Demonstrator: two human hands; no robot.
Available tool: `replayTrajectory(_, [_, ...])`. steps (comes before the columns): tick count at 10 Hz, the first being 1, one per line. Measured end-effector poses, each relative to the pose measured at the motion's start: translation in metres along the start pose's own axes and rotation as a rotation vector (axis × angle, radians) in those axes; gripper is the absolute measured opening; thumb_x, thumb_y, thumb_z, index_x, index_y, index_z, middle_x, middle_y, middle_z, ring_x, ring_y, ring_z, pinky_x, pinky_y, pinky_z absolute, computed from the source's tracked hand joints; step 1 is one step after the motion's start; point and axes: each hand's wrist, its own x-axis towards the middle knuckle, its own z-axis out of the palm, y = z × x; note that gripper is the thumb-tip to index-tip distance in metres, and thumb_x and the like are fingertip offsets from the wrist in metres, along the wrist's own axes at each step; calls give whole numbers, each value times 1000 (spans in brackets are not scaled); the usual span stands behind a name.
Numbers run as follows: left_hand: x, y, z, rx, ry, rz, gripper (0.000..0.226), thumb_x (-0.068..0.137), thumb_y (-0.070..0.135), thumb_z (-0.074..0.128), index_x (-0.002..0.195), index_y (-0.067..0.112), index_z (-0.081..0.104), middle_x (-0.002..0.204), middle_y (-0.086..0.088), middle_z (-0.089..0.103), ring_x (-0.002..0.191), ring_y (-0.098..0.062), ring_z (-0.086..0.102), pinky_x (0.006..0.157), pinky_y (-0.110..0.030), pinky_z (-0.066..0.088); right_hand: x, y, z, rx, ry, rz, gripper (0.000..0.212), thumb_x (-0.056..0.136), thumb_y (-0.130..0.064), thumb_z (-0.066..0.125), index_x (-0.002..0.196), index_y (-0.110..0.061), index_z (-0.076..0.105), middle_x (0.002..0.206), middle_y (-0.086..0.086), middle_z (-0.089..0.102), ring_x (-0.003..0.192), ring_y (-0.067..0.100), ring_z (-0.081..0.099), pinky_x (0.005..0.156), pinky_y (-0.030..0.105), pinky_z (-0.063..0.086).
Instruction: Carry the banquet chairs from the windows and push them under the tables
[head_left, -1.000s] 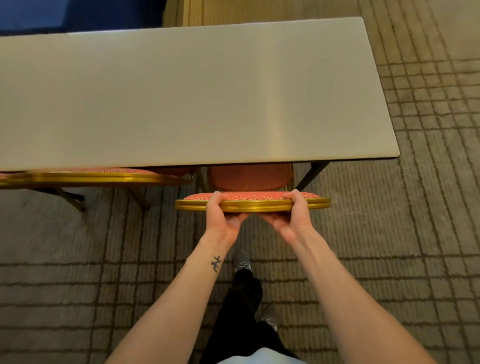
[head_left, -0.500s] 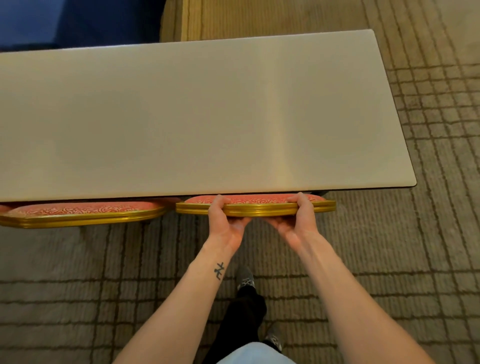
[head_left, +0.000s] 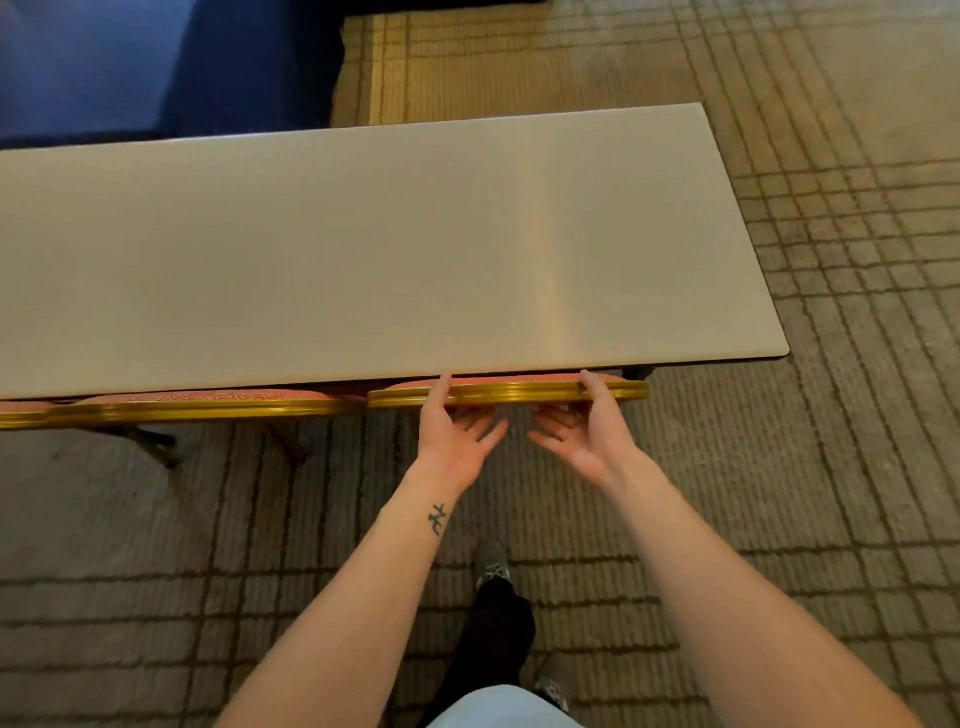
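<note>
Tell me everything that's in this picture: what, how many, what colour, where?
Table: one, pale grey top, across the middle.
Right chair: one, red fabric, gold rim, tucked under the table's near edge.
Left chair: one, same colours, beside it; a gold sliver at the left edge may be a third.
Carpet: one, beige with dark grid lines, all around.
Blue cloth: one, top left, beyond the table.
Left grip: one bare hand, fingers spread, thumb on the right chair's rim.
Right grip: one bare hand, fingers spread, thumb on the same rim.
Legs: black trousers, two shoes, bottom centre.
</note>
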Motion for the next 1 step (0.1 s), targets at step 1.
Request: replayTrajectory(1, [-24,-11,-13,-19,6,31,60,99,43,61,148,13,45,144,-19,54,136,-36,51,113,-56,42,-20,17,-17,31,-29,-39,50,102,-45,52,146,-19,46,144,17,56,141,33,46,117,56,34])
